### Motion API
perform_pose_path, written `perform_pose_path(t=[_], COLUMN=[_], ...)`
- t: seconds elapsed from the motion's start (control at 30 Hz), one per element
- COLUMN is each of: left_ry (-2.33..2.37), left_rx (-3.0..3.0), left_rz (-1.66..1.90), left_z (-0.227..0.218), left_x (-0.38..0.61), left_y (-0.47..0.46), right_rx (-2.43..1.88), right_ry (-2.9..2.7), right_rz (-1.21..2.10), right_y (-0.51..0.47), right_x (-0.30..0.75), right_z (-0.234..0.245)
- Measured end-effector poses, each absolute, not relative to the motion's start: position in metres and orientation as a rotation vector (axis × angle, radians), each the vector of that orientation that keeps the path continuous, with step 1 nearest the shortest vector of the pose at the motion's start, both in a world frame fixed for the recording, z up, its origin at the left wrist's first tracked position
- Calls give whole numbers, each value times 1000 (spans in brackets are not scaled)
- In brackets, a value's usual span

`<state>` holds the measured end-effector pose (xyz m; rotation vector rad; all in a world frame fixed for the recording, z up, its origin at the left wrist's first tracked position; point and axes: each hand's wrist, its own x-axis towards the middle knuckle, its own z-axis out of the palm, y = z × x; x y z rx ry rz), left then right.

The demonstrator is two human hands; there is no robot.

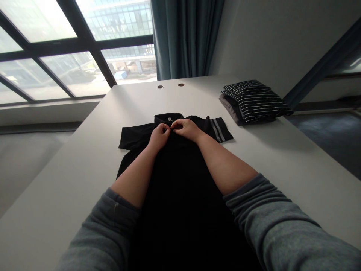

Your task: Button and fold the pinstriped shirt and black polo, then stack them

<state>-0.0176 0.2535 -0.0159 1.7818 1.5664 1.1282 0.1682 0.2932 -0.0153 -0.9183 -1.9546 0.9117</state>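
Two hands, the left hand (159,136) and the right hand (186,129), come together at centre frame, their fingertips (171,128) pinching the front of the neck of one black polo shirt (175,188). The shirt lies flat and lengthwise on a white table (84,162), with its collar (168,119) towards the far edge. One folded stack of black-and-white striped clothing (255,101) sits at upper right, well apart from the shirt. Two round grommets (160,86) mark the table's far edge. One large paned window (56,52) fills the upper left of the frame, and one teal curtain (184,34) hangs at top centre.
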Motion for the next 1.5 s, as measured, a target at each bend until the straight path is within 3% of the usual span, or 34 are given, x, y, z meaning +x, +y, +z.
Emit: perform_pose_path(t=[0.43, 0.6, 0.8, 1.5], left_ry=[1274, 1250, 1366, 1554], left_rx=[1617, 1588, 1694, 1851], left_rz=[1177, 1196, 1206, 1215], left_z=[-24, -24, -22, -6], left_x=[-24, -23, -22, -17], left_y=[261, 259, 256, 244], right_rx=[-909, -911, -943, -913], right_ry=[-2075, -1986, -1904, -1867], right_rz=[786, 938, 1104, 1182], right_y=[294, 296, 299, 298], right_x=[169, 170, 172, 170], right_z=[-14, -17, -20, -19])
